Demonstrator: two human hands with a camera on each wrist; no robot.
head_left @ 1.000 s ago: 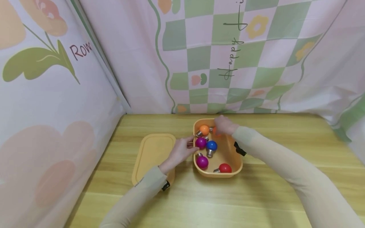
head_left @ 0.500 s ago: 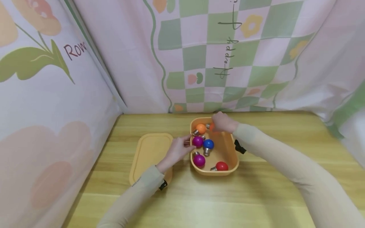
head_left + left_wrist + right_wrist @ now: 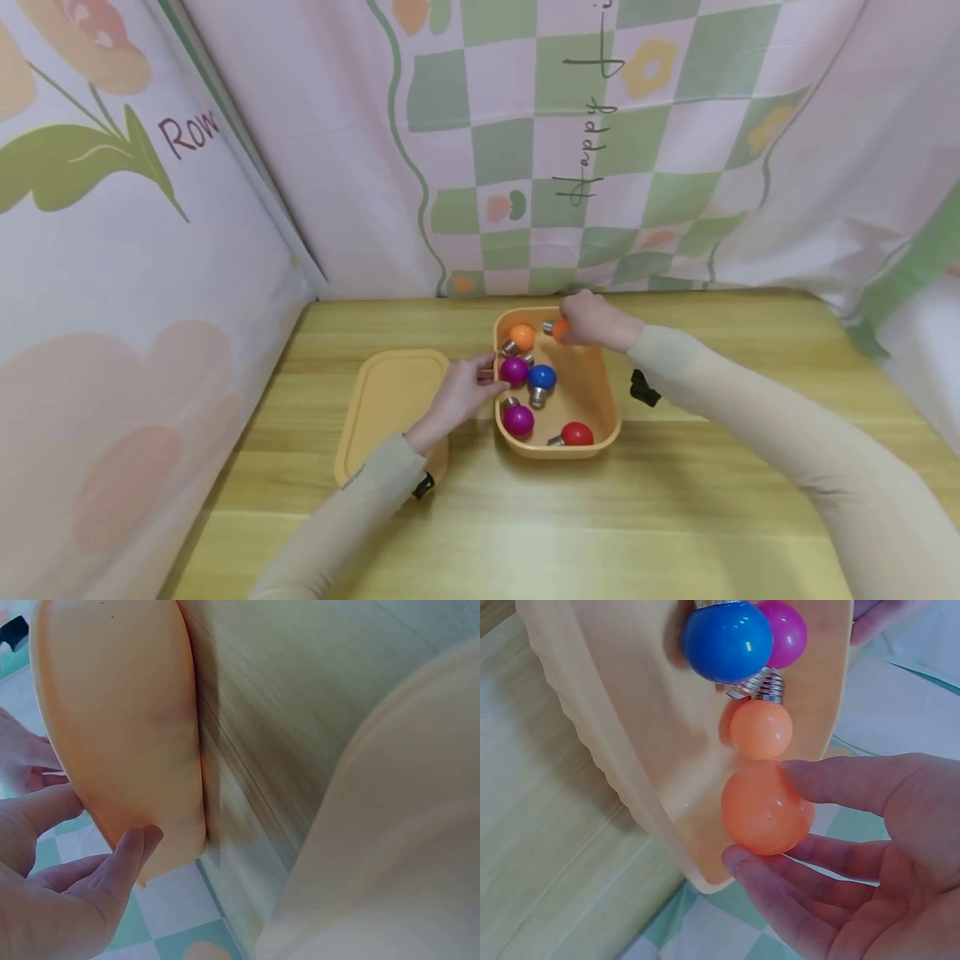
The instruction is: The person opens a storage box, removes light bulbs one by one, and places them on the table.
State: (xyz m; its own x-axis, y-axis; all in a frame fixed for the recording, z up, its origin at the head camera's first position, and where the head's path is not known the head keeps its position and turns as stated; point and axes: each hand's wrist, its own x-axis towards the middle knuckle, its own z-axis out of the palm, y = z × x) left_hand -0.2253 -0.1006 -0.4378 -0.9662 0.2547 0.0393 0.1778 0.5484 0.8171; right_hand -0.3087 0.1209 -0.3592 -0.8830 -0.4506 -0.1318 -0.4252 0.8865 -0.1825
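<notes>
My right hand (image 3: 600,321) pinches an orange light bulb (image 3: 765,810) between thumb and fingers, over the far end of the yellow-orange plastic box (image 3: 573,367). The bulb's metal base points left in the head view. My left hand (image 3: 461,396) grips the box's left rim, the thumb over the edge and fingers against the outer wall (image 3: 135,735). Inside the box lie a second orange bulb (image 3: 522,337), two purple bulbs, one at mid-left (image 3: 514,371) and one at near left (image 3: 518,420), a blue bulb (image 3: 542,377) and a red bulb (image 3: 577,434).
A matching flat lid (image 3: 390,400) lies on the wooden table (image 3: 525,533) left of the box, partly under my left forearm. A printed curtain (image 3: 510,150) hangs right behind the table, and another printed panel (image 3: 150,333) stands along the left.
My right hand has moved the orange bulb slightly up and toward the far rim. My left hand keeps its grip on the box. The whole head view has shifted a little.
</notes>
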